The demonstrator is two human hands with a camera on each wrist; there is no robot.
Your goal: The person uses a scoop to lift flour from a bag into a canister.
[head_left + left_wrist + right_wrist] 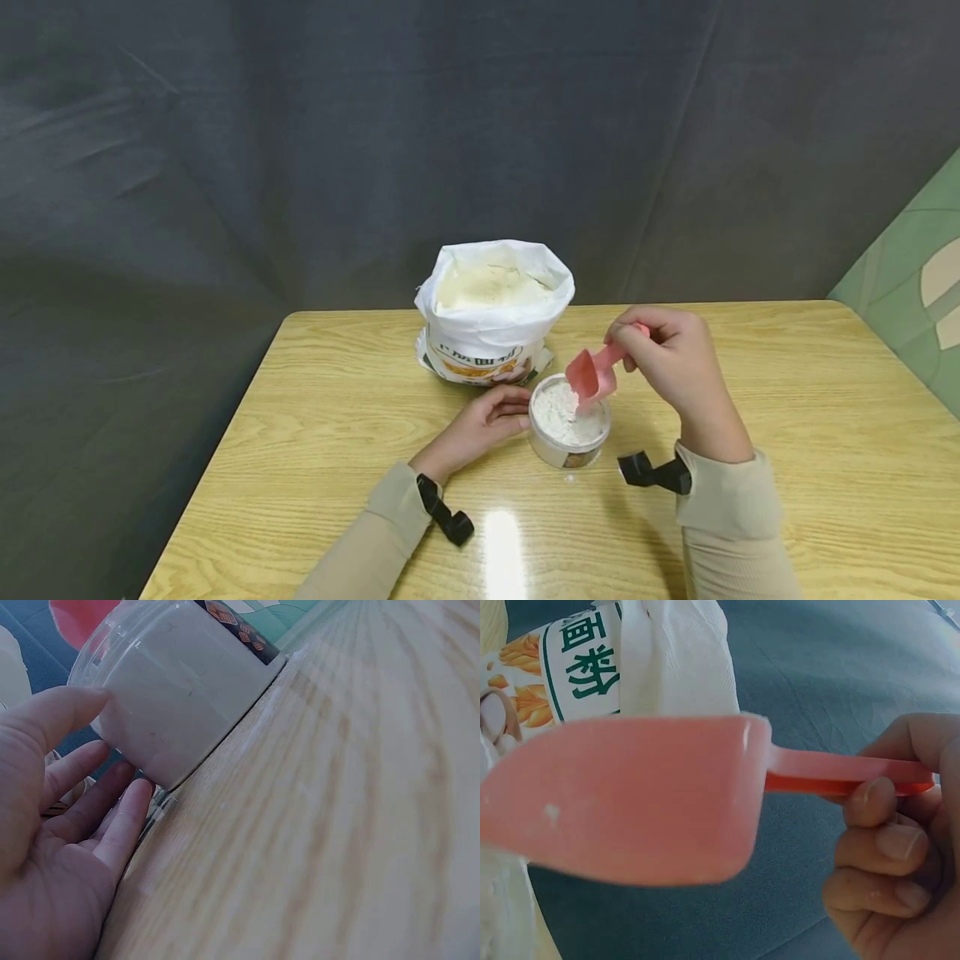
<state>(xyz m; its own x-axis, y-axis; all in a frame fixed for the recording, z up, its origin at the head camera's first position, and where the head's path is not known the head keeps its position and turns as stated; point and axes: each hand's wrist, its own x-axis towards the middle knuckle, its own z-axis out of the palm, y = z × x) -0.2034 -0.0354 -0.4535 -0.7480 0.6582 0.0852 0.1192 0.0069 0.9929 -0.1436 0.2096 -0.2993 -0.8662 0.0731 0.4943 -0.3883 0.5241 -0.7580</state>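
Note:
My right hand [675, 358] grips the handle of a pink scoop [588, 377], its fingers curled round it in the right wrist view. The scoop is tilted over a round clear tub [551, 450] of white flour [558, 417], its lip at the flour's surface. My left hand [487, 421] rests at the tub's left side. In the left wrist view, its thumb touches the tub wall [169, 690] and the other fingers lie loosely extended by the base. Behind stands an open white flour bag [487, 333], with pale flour inside its rolled-down rim.
The wood-grain table [322, 400] carries the bag and tub. A small white speck lies in front of the tub. Dark cloth [450, 125] hangs behind the table, and a green patterned surface [915, 275] is at the right. Black straps circle both wrists.

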